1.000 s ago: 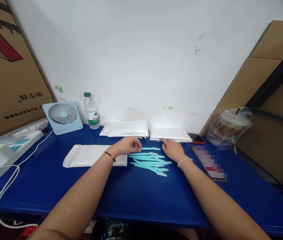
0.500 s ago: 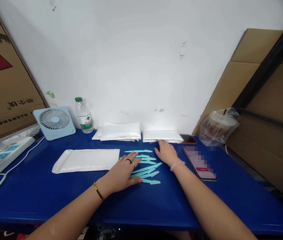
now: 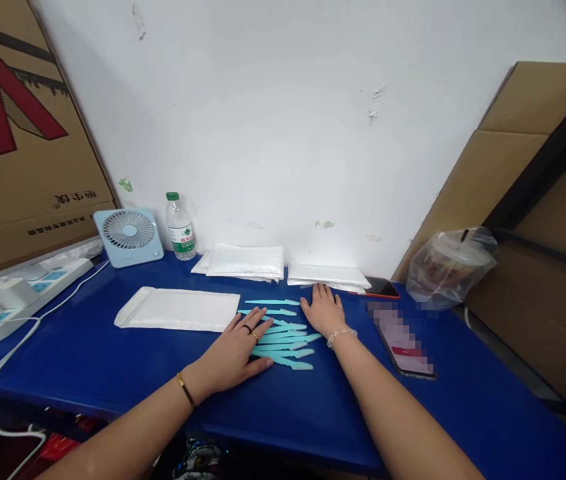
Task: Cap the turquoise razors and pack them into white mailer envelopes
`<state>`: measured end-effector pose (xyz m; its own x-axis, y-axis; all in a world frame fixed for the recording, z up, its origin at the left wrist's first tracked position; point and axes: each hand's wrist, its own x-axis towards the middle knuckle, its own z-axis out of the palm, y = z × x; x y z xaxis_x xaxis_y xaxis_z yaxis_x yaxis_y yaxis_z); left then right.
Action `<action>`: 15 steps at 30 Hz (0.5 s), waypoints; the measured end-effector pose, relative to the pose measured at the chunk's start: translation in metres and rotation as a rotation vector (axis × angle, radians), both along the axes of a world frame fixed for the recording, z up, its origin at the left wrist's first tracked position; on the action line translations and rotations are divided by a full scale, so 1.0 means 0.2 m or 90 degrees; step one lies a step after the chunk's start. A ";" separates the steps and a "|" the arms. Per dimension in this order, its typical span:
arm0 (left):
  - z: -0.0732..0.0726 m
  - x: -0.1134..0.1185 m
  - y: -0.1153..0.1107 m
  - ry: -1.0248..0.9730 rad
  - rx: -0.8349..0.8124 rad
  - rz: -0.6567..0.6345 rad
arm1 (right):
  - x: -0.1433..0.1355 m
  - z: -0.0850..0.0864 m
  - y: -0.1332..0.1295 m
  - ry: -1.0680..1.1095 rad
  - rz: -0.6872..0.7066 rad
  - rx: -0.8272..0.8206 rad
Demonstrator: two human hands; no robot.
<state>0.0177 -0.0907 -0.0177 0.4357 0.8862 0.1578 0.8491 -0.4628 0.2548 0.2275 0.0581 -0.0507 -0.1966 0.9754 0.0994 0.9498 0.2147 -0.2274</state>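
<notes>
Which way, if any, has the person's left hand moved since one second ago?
Yes: against the green-capped bottle, the left hand has come nearer the person, and now lies over turquoise strips.

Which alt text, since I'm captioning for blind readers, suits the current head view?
The left hand lies spread over turquoise tools on a blue table, while the right hand rests beside them, near a stack of white packets. Behind at left stand a fan and a bottle; a phone lies at right.
</notes>
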 end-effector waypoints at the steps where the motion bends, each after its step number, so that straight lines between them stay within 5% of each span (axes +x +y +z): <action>1: 0.00 0.00 0.01 0.006 -0.002 -0.012 | 0.01 -0.01 0.01 0.001 0.004 -0.003; 15: 0.04 0.03 0.00 -0.047 -0.027 0.015 | 0.07 0.02 0.06 0.028 0.201 0.062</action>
<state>0.0243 -0.0897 -0.0103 0.4036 0.9025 0.1506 0.8379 -0.4307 0.3354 0.2407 0.0700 -0.0462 -0.4814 0.8522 0.2051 0.8223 0.5201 -0.2309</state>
